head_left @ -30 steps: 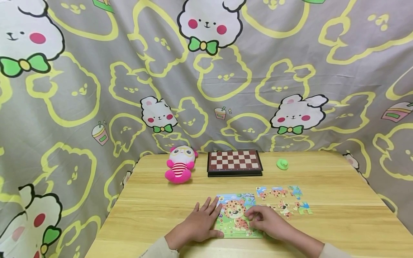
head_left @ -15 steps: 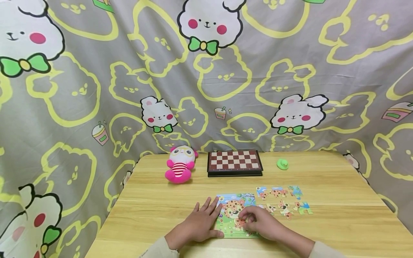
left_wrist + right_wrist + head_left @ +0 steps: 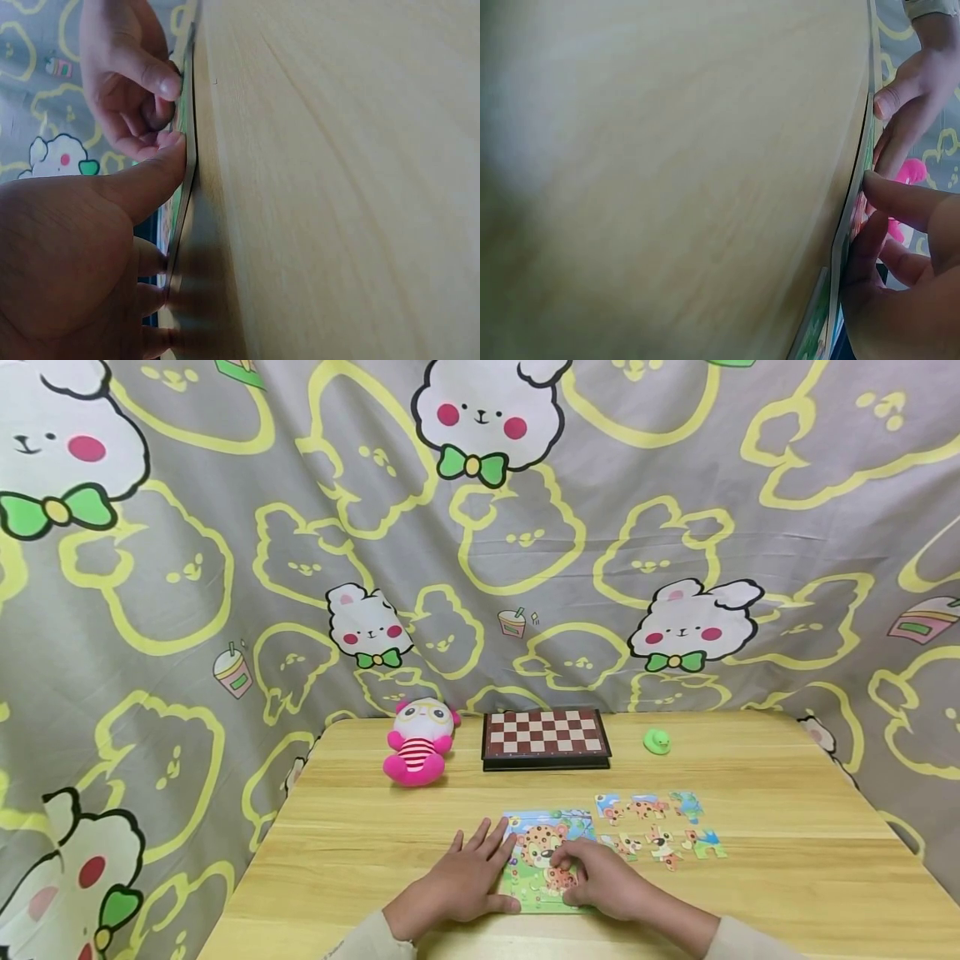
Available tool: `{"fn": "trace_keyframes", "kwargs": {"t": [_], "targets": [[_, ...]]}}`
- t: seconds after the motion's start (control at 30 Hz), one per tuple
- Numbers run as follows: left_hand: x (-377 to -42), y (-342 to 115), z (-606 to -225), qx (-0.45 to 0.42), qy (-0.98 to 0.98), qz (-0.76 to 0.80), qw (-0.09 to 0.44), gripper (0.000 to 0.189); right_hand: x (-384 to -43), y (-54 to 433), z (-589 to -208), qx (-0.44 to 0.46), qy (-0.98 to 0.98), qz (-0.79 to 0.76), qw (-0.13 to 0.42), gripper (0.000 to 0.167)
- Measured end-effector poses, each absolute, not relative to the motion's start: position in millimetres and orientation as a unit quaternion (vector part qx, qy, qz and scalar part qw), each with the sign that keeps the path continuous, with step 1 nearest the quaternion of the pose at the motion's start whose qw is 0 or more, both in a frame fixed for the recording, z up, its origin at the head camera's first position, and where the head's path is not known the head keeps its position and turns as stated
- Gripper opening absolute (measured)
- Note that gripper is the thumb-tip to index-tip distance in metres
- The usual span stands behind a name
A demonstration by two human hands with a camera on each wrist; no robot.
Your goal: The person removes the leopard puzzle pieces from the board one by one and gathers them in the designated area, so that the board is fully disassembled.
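Note:
A square jigsaw puzzle board (image 3: 532,902) with a spotted leopard cub lies near the table's front edge. My left hand (image 3: 467,878) rests on its left side with fingers spread and straight; the thumb touches the lower left corner. Over the lower right part of the board, my right hand (image 3: 606,878) has bent fingers, with thumb and fingertips at the surface. Seen from the right wrist, the right thumb (image 3: 889,191) and a finger touch the board, a little apart. Whether a piece lies between them is hidden. Loose jigsaw pieces (image 3: 663,847) lie in two rows to the board's right.
Along the back of the wooden table (image 3: 337,852) sit a pink panda plush (image 3: 416,752), a folded chessboard (image 3: 546,737) and a small green toy duck (image 3: 657,742). A grey patterned curtain (image 3: 480,552) hangs behind and at both sides.
My right hand has moved left across the board, from its right edge towards the cub's body. The left hand and the loose pieces stay where they were.

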State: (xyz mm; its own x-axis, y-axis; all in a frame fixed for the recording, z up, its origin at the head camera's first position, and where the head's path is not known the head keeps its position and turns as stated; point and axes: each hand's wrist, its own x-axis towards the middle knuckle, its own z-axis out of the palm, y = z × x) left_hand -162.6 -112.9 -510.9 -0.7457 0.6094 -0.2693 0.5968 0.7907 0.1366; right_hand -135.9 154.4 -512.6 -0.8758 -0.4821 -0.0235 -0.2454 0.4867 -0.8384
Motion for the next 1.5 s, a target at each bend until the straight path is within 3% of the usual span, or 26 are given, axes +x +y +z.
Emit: {"fn": "trace_keyframes", "kwargs": {"t": [0.97, 1.5], "targets": [[-162.3, -113.0, -509.6, 0.325, 0.933, 0.02, 0.152, 0.098, -137.3, 152.7, -513.6, -0.216, 0.845, -0.469, 0.136, 0.029], [-161.3, -114.1, -507.8, 0.326, 0.933, 0.026, 0.149, 0.097, -139.5, 157.5, -511.4, -0.215, 0.814, -0.515, 0.161, 0.011]]}}
